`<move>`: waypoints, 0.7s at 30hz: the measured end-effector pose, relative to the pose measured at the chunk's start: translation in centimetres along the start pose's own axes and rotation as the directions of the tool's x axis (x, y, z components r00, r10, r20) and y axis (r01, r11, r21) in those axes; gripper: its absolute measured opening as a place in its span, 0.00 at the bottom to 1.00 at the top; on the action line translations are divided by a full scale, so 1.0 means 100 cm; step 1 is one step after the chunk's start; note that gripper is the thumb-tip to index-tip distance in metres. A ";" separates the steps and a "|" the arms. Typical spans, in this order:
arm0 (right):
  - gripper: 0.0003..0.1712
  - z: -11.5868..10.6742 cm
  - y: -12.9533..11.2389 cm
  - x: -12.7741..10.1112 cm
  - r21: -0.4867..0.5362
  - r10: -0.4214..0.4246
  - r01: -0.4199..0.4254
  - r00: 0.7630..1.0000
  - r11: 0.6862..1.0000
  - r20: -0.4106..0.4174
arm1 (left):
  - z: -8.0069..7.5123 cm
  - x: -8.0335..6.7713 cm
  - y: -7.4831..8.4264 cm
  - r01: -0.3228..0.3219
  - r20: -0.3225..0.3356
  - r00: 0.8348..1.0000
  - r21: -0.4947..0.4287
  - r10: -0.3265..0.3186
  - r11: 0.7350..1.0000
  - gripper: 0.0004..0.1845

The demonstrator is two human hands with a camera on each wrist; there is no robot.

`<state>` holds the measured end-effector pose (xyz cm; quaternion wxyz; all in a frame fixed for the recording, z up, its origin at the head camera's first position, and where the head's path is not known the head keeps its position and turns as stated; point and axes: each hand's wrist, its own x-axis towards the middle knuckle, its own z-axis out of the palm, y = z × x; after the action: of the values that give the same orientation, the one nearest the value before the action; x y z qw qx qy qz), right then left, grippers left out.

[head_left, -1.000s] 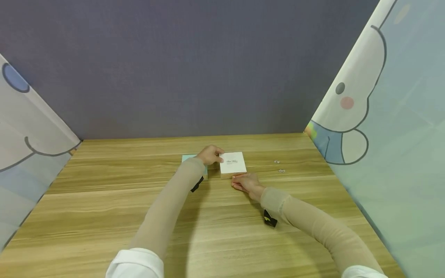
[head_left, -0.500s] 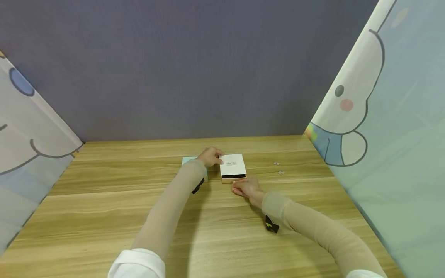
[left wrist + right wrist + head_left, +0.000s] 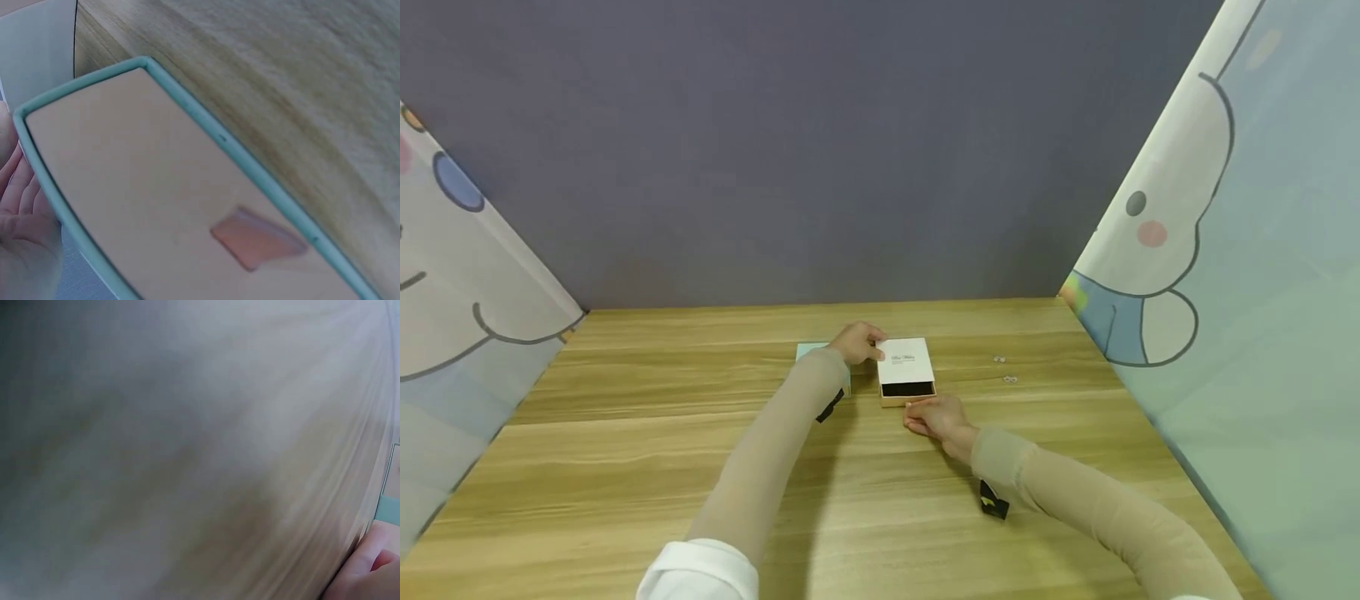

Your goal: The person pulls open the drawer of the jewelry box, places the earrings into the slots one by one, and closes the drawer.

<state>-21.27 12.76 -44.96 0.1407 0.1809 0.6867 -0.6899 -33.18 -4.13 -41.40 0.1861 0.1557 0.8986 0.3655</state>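
A wooden table [image 3: 625, 467] sits in front of a purple wall, with cartoon-print curtains hanging at both sides. Left of centre lies a teal box [image 3: 808, 351], flat on the table and mostly hidden behind the left forearm; the left wrist view shows its teal rim around a pale top with a small pinkish patch. The left hand [image 3: 856, 342] reaches past it and holds the far left corner of a white box [image 3: 904, 363], fingers curled round the edge of the sleeve to steady it. The white box lies flat near the table's middle, just beside the teal one. Its tan drawer [image 3: 908, 392] is drawn partway out toward the person, showing a strip of dark lining. The right hand [image 3: 934, 416] rests on the table at the drawer's near edge, fingertips touching or pinching its front; the exact grip cannot be told, and the right wrist view is only a blur of wood grain. To the right, well apart from the box, two small silvery pieces [image 3: 1004, 370] lie loose on the table. Judging by this, the box is part open: the drawer has started out, but most of it remains inside the sleeve.
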 end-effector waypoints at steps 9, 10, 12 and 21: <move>0.13 -0.003 0.002 -0.005 -0.001 0.013 -0.013 1.000 1.000 -0.003 | 0.002 0.000 0.002 -0.005 -0.001 1.000 0.005 0.005 1.000 0.24; 0.13 -0.003 0.003 -0.005 0.003 0.012 -0.012 1.000 1.000 0.001 | 0.002 0.000 0.002 -0.003 -0.003 1.000 0.005 0.003 1.000 0.24; 0.13 -0.004 0.005 -0.006 0.007 0.015 -0.015 1.000 1.000 0.007 | 0.002 -0.001 0.002 0.005 -0.003 1.000 0.002 -0.005 1.000 0.24; 0.14 -0.003 0.007 -0.014 -0.005 -0.025 0.025 1.000 1.000 0.005 | 0.001 0.006 -0.001 0.010 0.017 1.000 0.003 -0.010 1.000 0.24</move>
<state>-19.70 12.96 -44.99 0.1342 0.1702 0.6902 -0.6904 -33.72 -3.91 -41.70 0.1952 0.1545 0.8984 0.3619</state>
